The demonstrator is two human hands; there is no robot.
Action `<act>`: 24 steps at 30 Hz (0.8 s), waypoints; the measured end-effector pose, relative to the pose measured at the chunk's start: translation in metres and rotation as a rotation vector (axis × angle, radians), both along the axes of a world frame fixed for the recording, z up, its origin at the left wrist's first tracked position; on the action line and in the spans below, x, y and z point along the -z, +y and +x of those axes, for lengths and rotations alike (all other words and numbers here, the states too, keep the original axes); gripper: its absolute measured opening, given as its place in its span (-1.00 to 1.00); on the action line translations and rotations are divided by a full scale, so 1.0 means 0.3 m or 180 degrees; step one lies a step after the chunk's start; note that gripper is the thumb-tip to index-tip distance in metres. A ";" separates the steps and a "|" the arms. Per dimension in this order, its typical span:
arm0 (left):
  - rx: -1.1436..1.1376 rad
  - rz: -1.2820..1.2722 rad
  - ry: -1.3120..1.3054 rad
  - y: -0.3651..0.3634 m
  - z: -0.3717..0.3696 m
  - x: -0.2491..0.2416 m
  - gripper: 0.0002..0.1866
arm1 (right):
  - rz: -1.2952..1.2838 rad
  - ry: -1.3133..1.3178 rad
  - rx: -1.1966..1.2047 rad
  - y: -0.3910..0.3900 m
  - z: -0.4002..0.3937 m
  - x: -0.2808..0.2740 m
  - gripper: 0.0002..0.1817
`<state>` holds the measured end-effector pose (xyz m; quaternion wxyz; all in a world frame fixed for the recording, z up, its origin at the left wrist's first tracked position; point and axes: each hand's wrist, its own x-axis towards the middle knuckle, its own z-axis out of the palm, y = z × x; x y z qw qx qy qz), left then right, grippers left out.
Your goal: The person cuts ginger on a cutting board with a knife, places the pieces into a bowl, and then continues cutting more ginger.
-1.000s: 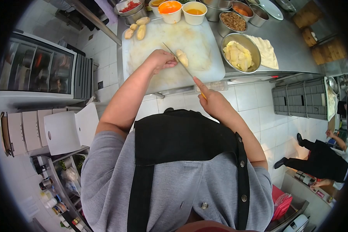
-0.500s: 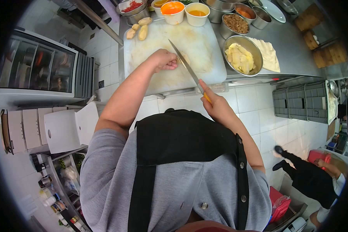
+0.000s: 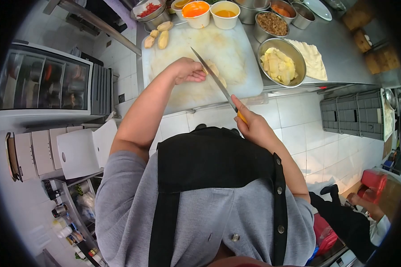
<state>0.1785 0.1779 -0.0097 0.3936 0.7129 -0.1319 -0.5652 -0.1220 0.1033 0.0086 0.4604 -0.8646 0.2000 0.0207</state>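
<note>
The pale slices lie on the board, a little right of its middle, beside the knife, whose blade, almost edge-on a second ago, now shows its flat side. The right hand is closed round the handle, forefinger stretched toward the blade. The left hand comes in from the left, fingers bent near the blade; whether they pinch anything, I cannot tell. Whole pieces sit at the far left corner, a bowl by the right edge
</note>
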 end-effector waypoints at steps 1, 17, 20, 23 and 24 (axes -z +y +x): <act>-0.0018 -0.0024 -0.0002 0.000 -0.002 -0.004 -0.72 | -0.0039 -0.0033 -0.0010 0.000 0.001 0.004 -0.27; 0.0059 -0.0234 0.0196 0.019 0.010 0.015 -0.75 | -0.0062 0.0103 -0.0058 0.005 0.013 0.013 -0.26; 0.0066 -0.0259 0.0216 0.021 0.014 0.017 -0.75 | -0.0059 0.0128 -0.0051 0.006 0.015 0.008 -0.26; 0.0073 -0.0245 0.0204 0.019 0.016 0.017 -0.75 | -0.0061 0.0136 -0.0052 0.006 0.017 0.011 -0.26; 0.0083 -0.0229 0.0194 0.017 0.013 0.011 -0.75 | -0.0078 0.0145 -0.0059 0.005 0.018 0.011 -0.26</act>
